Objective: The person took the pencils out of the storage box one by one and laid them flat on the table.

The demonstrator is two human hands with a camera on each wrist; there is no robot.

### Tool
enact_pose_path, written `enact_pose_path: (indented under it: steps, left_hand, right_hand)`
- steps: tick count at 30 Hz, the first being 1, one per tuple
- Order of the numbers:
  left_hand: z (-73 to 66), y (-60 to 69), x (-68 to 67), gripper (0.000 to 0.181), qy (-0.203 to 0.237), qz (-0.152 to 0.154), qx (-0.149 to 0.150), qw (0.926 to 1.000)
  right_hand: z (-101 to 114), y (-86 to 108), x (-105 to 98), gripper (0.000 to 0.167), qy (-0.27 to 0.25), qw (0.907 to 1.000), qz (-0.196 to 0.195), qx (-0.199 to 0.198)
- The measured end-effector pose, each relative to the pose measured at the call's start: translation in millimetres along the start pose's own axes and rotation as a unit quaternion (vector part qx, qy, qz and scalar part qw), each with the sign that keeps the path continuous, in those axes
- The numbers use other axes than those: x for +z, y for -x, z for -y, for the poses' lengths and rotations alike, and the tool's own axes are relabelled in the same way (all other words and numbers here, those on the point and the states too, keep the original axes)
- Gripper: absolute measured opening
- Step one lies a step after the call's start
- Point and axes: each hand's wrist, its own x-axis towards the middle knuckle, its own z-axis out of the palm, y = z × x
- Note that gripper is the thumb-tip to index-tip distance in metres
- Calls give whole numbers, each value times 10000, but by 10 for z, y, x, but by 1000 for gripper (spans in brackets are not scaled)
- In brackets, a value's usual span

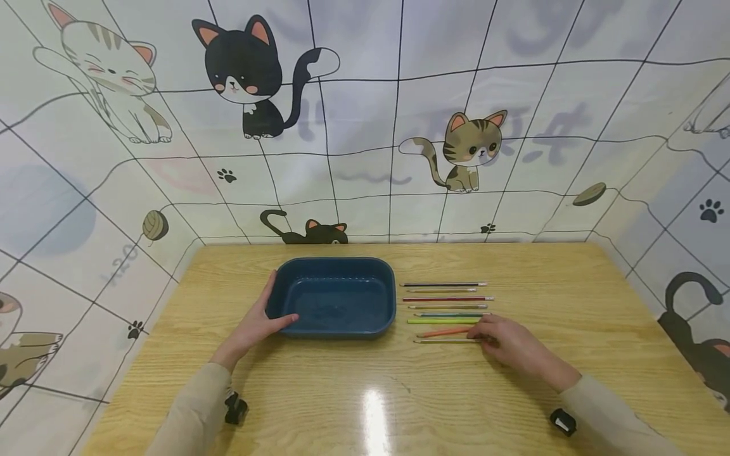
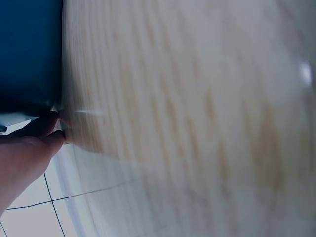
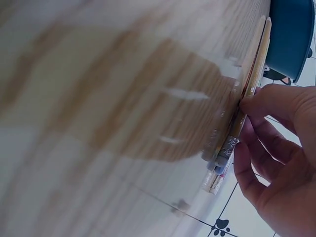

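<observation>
A deep blue rectangular dish (image 1: 331,329) stands on the wooden table. My left hand (image 1: 256,323) grips its near left corner, thumb over the rim and fingers along the outer left side. To the right of the dish, several pencils lie side by side in a column, among them a red pencil (image 1: 445,298) and a yellow-green pencil (image 1: 439,321). An orange pencil (image 1: 445,332) lies slanted, close to a tan pencil (image 1: 445,341). My right hand (image 1: 510,342) pinches a pencil near its right end; the fingers partly hide which one.
The wooden table (image 1: 319,399) meets a cat-patterned wall covering (image 1: 365,139) at the back and sides. Small black devices (image 1: 236,408) sit by the wrists. Light glares off the table's front middle.
</observation>
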Motion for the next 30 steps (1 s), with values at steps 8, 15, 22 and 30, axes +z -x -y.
enact_pose_path:
  steps: [8,15,22,30]
  left_hand:
    - [349,-130,-26,106,-152,-178,-60,9997]
    - [350,-124,-24,106,-317,-250,-4,9992]
    - [357,-133,-12,104,-471,-276,14,9985]
    - [351,-144,-1,103,-523,-232,57,9983]
  right_hand:
    - [13,-34,8,26,185,9998,-75,39]
    - [39,-47,35,24,228,9997,-27,56]
    - [55,-59,56,23,305,9995,-40,122]
    - [98,-84,68,21,406,9990,-192,90]
